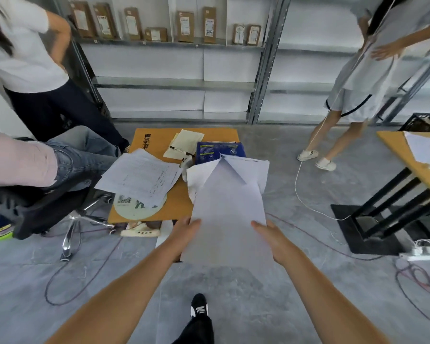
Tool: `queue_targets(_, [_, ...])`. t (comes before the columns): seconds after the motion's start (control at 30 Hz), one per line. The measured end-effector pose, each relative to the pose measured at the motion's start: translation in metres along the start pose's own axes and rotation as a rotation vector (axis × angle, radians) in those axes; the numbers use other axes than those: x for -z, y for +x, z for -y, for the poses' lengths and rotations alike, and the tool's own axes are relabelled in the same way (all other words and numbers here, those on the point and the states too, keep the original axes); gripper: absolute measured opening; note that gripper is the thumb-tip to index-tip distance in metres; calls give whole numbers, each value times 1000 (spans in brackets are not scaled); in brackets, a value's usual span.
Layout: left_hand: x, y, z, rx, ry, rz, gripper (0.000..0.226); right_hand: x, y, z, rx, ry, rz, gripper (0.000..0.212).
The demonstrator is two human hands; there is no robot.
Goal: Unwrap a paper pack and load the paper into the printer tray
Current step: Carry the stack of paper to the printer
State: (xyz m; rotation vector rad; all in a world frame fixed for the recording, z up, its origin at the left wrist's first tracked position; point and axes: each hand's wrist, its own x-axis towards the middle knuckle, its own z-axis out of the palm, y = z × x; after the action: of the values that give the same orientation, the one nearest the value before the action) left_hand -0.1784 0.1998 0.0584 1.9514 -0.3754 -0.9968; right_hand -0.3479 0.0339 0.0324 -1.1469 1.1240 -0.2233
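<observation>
I hold a white stack of paper (227,214) out in front of me over the floor. My left hand (184,232) grips its left edge and my right hand (271,235) grips its right edge. The far end of the stack still sits in the opened white wrapper (248,167), whose flaps are folded back. Behind it lies a blue paper pack (219,150) on a low cardboard box (179,202). No printer tray can be seen.
The box also carries printed sheets (139,177), a notepad with a marker (181,150) and a round fan (134,207). A seated person on an office chair (47,212) is at left, two standing people behind. A table stand (395,214) and floor cables (315,202) are at right.
</observation>
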Motion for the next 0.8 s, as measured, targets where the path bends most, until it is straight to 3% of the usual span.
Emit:
queue_targets(0.07, [1,-25,-7,-40,27,-14,17,4,-33,0,64,25,5,33])
queue_targets(0.17, [-2,-62,-30,-112,-6,31,31,18,-84,7,147,83,-39,29])
queue_targets(0.3, [-17,-107,-79,-264,-127,178,34,53,-155,33,259,162,-83,19])
queue_targets(0.4, [-38,-135,-124,-389,-166,288,39,91,-209,62,361,187,-144,26])
queue_targets(0.53, [-78,-172,-171,-519,-176,384,24,134,-271,84,452,286,-376,36])
queue_targets(0.6, [-96,-180,-182,-564,-144,451,29,145,-296,77,489,289,-494,38])
queue_targets(0.7, [-120,-188,-180,-585,-70,637,31,148,-329,42,524,293,-676,25])
queue_targets(0.8, [-145,-209,-165,-617,25,760,24,136,-367,-8,513,391,-867,25])
